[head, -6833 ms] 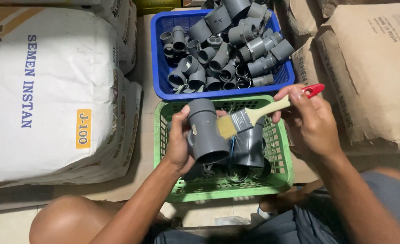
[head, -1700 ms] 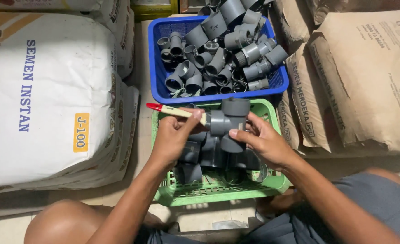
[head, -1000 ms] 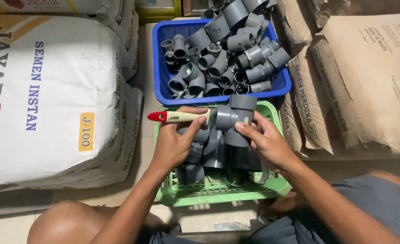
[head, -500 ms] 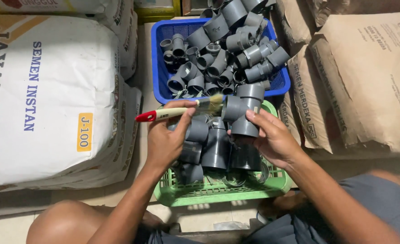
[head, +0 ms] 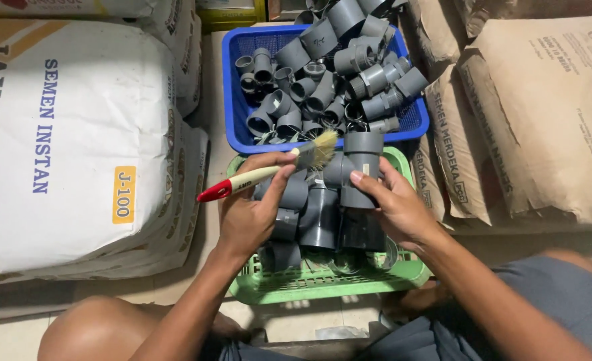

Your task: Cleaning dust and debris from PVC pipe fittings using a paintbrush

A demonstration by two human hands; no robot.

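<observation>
Floor [head: 209, 87]: pale, mostly covered.
Upper centre: blue basket [head: 232, 100].
Centre: green basket [head: 322, 289].
Left: white sack [head: 62, 134].
Right: brown sacks [head: 543, 113].

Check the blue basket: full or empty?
Full: the blue basket is heaped with grey pipe fittings, some rising above its rim.

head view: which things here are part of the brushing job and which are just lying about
In use:
- paintbrush in the left hand
- grey pipe tee in the right hand
- green basket of grey fittings
- blue basket of grey fittings

Lying about:
- white sack
- brown paper sacks
</observation>
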